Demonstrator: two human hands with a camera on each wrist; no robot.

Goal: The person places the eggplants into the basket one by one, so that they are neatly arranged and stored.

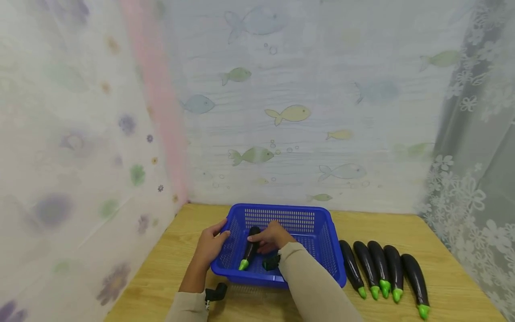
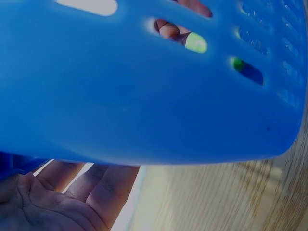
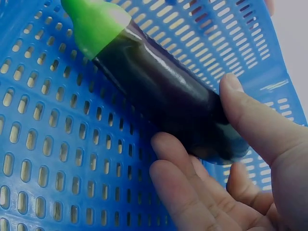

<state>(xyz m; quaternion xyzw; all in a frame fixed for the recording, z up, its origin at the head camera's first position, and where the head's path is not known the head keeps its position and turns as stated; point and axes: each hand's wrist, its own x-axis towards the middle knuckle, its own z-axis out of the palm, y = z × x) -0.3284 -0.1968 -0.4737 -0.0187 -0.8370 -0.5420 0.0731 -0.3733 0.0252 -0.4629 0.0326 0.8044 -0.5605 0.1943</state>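
Note:
A blue plastic basket (image 1: 281, 207) with slotted walls stands on the table in the head view. At its left side my left hand (image 1: 211, 243) grips the rim, thumb over the top and fingers outside the wall. Inside the basket, toward its left, my right hand (image 1: 273, 236) holds a dark purple eggplant (image 1: 249, 252) with a bright green cap. The right wrist view shows the thumb on one side of the eggplant (image 3: 159, 82) near its rounded end, fingers on the other, the green cap pointing away. In the left wrist view the basket wall (image 2: 120, 96) hides part of the left hand (image 2: 72, 197).
Right of the basket, several more eggplants (image 1: 378, 264) lie in a row on the wooden table (image 1: 450, 277), caps toward me. The nearest one touches or overlaps the basket's right edge in view. Patterned curtains (image 1: 306, 89) hang behind and at both sides.

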